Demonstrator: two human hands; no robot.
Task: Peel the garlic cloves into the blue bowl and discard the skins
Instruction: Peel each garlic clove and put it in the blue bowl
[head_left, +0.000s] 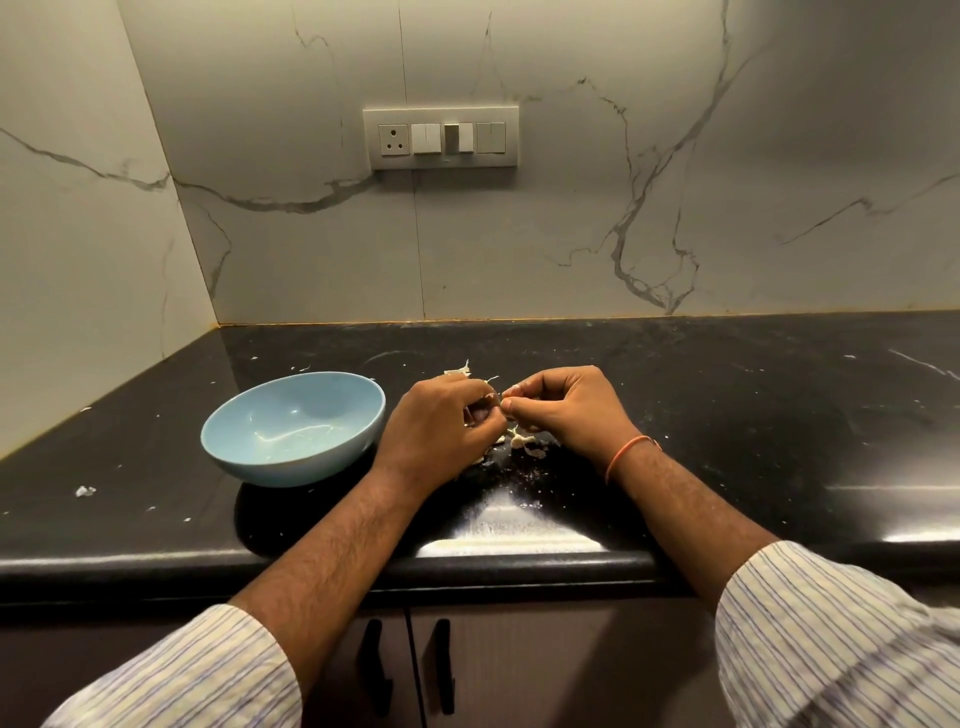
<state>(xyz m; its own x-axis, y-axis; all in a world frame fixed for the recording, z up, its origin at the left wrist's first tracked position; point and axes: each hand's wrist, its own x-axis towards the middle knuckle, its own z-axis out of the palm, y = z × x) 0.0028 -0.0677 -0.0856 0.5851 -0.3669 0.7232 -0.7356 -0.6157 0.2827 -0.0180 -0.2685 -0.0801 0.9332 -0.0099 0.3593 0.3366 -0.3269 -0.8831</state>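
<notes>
From the head view, I see both hands meeting over the black counter (727, 415), just beyond its front edge. My left hand (447, 423) has its fingers curled inward, and the grip appears to be pinched round a garlic clove (488, 410) that I can barely make out between the fingertips. My right hand (563, 410) has thumb and forefinger pressed together at that same spot, with a thin wisp of skin sticking up at twelve o'clock from where the two hands meet. I judge this to be the peeling step, mid-clove.

The blue bowl (249, 441) sits at nine o'clock from the hands, just beside the left wrist. Its inside shows only pale glare streaks; I cannot pick out any peeled clove in it, so I judge the task to be early, or at least nothing sure has landed there.

Loose skins (524, 441) lie on the counter right under the hands, toward six o'clock, with another scrap (458, 370) at twelve o'clock and small flecks scattered out to the left. None of it has been gathered, so discarding is wholly left to do. I see no stock of unpeeled cloves, so I cannot tell how many remain.
</notes>
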